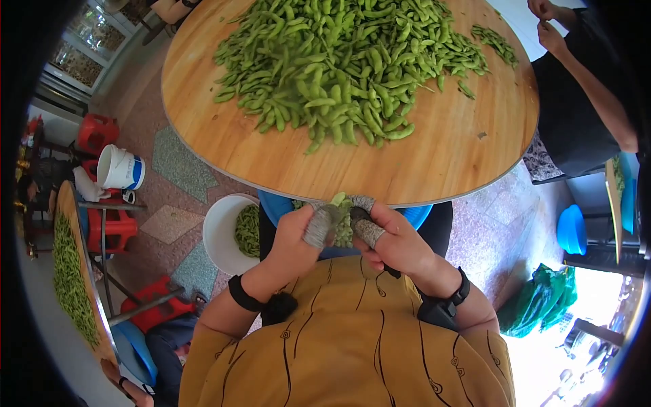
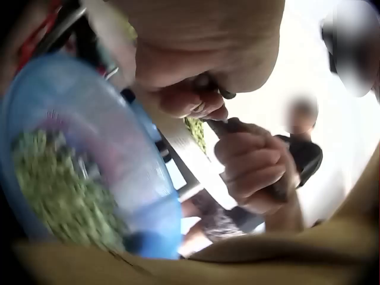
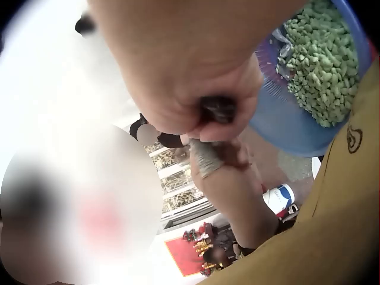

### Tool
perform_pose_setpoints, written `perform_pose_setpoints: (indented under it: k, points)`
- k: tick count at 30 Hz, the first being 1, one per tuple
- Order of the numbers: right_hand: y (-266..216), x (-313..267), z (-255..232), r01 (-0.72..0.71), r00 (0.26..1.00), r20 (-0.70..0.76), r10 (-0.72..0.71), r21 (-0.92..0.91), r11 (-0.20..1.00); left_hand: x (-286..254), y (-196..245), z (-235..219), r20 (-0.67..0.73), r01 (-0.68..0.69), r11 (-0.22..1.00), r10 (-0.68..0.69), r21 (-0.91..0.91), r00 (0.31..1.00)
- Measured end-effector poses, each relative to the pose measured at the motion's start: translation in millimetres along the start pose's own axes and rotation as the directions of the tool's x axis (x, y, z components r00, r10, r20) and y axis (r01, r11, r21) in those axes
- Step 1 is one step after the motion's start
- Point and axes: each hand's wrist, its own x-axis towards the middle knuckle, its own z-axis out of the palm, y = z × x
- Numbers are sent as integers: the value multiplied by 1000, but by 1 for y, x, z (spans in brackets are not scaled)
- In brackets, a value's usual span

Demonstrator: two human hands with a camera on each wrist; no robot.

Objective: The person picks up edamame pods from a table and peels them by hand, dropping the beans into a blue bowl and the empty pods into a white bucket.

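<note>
My left hand [image 1: 296, 234], its thumb wrapped in grey tape, pinches a green edamame pod [image 1: 338, 199] just off the table's near edge. Close against it, my right hand [image 1: 407, 247] has wrapped fingers too and grips a dark-handled tool [image 3: 218, 108]; its working end is hidden between the hands. In the left wrist view the right fingers curl round this handle. Below both hands a blue basin [image 3: 288, 133] holds many shelled green beans [image 3: 323, 65].
A large pile of pods [image 1: 339, 74] covers much of the round wooden table [image 1: 237, 146]. A white bucket [image 1: 215, 237] with pods stands left of the basin. Another person's arms [image 1: 590, 88] are at the right. Red stools [image 1: 98, 132] and a second table with pods [image 1: 71, 278] lie left.
</note>
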Motion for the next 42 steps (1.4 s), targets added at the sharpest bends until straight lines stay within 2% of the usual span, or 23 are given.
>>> perform_pose_setpoints:
  k: [1, 3, 4, 5, 6, 7, 9, 10, 12, 19, 21, 22, 24, 28, 30, 31, 33, 34, 36, 37, 39, 40, 42]
  points:
    - [1, -1, -4, 0, 1000, -2, 0, 2, 1000, 0, 0, -2, 3, 1, 1000, -1, 0, 1000]
    - [4, 0, -12, -60, 998, 38, 58, 31, 998, 1, -1, -6, 182, 234, 925, -185, -301, 966]
    - [8, 2, -11, -60, 998, 38, 59, 34, 998, 0, -3, -4, 183, 237, 924, -188, -300, 965]
    - [12, 6, -8, 219, 957, -106, -269, -338, 915, -1, -6, -1, 157, 126, 985, -107, -120, 982]
    - [14, 7, -7, 372, 797, -111, -593, -684, 628, -2, -7, 2, 147, 10, 998, -19, 65, 989]
    - [14, 7, -8, 373, 796, -112, -594, -683, 628, -2, -5, 3, 149, 9, 998, -19, 67, 989]
    - [12, 8, -9, 248, 822, -35, -568, -876, 413, -3, -1, 4, 182, -152, 956, 108, 251, 977]
    - [12, 8, -9, 249, 822, -35, -568, -876, 413, -3, -3, 3, 182, -153, 956, 109, 251, 977]
    - [10, 8, -9, 240, 816, 52, -576, -937, 255, -5, -11, 0, 246, -217, 933, 147, 286, 958]
    - [35, 11, -13, 206, 803, 48, -593, -958, 201, -15, -18, 1, 277, -75, 973, 13, 217, 961]
    - [33, 10, -14, 227, 825, 102, -556, -960, 161, -14, -22, -4, 91, 87, 967, -111, 238, 990]
    - [31, 10, -14, 229, 826, 103, -555, -960, 162, -15, -23, -8, 89, 89, 967, -113, 239, 990]
    - [31, 9, -14, 269, 820, 133, -556, -948, 171, -18, -24, -14, -86, 105, 954, -84, 281, 993]
    - [13, -2, -3, 181, 790, 54, -610, -972, 149, -21, -16, -17, -119, 97, 932, -58, 350, 991]
    - [8, 4, 3, 369, 688, 132, -713, -910, 187, -18, -7, -9, -52, -182, 849, 238, 496, 970]
    - [12, 8, 4, 367, 687, 133, -715, -912, 183, -18, -3, -7, -51, -186, 849, 243, 495, 969]
    - [17, 18, 3, 461, 721, 56, -691, -783, 418, -14, 7, -4, 89, -365, 815, 366, 451, 926]
    - [13, 14, 3, 463, 717, 61, -694, -786, 409, -13, 10, -2, 86, -372, 812, 375, 451, 923]
    - [1, 3, 7, 215, 968, -49, -246, -347, 913, -16, 13, 1, 58, -330, 923, 325, 197, 944]
    - [-1, 2, 6, 218, 967, -48, -250, -354, 909, -15, 11, 0, 56, -337, 921, 333, 196, 941]
    - [-4, 2, 4, 100, 995, -12, -102, -99, 990, -16, 5, -5, 183, -9, 974, 52, -225, 982]
    - [-3, 4, 2, 104, 994, -11, -105, -105, 989, -14, 3, -5, 181, -15, 974, 58, -226, 982]
    - [1, 10, -5, 44, 999, 14, -44, -13, 999, -12, -3, -7, 224, 182, 849, -78, -496, 971]
